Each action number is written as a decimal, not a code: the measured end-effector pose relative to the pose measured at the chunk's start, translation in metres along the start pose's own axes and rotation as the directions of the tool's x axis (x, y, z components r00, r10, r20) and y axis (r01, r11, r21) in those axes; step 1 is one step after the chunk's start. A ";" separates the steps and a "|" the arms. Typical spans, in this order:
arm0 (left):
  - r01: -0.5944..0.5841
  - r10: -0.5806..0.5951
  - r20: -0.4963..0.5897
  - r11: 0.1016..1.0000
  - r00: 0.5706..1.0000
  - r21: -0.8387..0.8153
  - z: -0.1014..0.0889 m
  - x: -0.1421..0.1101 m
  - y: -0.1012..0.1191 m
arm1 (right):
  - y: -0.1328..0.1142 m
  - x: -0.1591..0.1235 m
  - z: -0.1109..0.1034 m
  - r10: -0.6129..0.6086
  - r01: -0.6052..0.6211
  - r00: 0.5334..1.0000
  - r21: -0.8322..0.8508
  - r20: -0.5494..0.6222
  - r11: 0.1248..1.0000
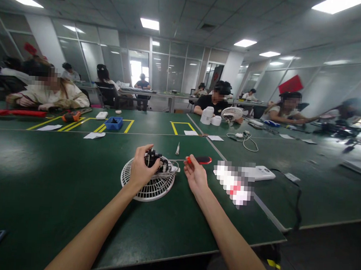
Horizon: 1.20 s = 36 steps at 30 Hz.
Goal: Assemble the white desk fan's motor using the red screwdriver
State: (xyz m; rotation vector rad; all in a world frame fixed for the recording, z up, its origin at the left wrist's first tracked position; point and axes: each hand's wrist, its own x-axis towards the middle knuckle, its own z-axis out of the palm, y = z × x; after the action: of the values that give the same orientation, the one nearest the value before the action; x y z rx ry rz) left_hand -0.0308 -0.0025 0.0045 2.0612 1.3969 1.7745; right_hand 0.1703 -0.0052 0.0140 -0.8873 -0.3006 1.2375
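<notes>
A long green counter [56, 209] fills the foreground. Near its far edge, a small blue bin [113, 125] stands within yellow tape [180, 122] markings, with an orange-and-black tool [71, 116] to its left. Toward the right lie a looped pale cable [252, 144] and a white device [262, 173]. Across the counter, a person in a black top [204, 102] sits behind white containers [207, 115]. Rectangular ceiling lights [149, 24] shine above glass partitions [180, 72].
</notes>
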 end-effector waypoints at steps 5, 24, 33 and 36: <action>0.008 -0.008 -0.003 1.000 1.000 0.007 0.000 0.000 0.002 | -0.003 -0.002 0.002 0.015 -0.015 1.000 0.017 0.004 1.000; 0.004 -0.003 -0.035 0.999 0.999 0.047 0.000 0.000 0.005 | 0.000 -0.001 0.002 0.012 -0.013 0.999 0.054 0.032 0.998; 0.043 -0.045 -0.072 0.999 0.996 -0.027 0.005 -0.003 -0.001 | -0.004 0.000 0.002 0.020 -0.024 0.998 0.061 0.058 0.998; 0.048 -0.048 -0.063 0.999 0.997 -0.003 0.005 -0.003 0.000 | -0.007 0.001 0.002 0.030 -0.035 0.998 0.083 0.060 0.996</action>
State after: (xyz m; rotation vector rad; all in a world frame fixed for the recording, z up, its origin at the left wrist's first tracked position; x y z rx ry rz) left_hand -0.0266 -0.0027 0.0009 1.9704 1.4472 1.8362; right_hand 0.1741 -0.0035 0.0203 -0.7867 -0.2799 1.2989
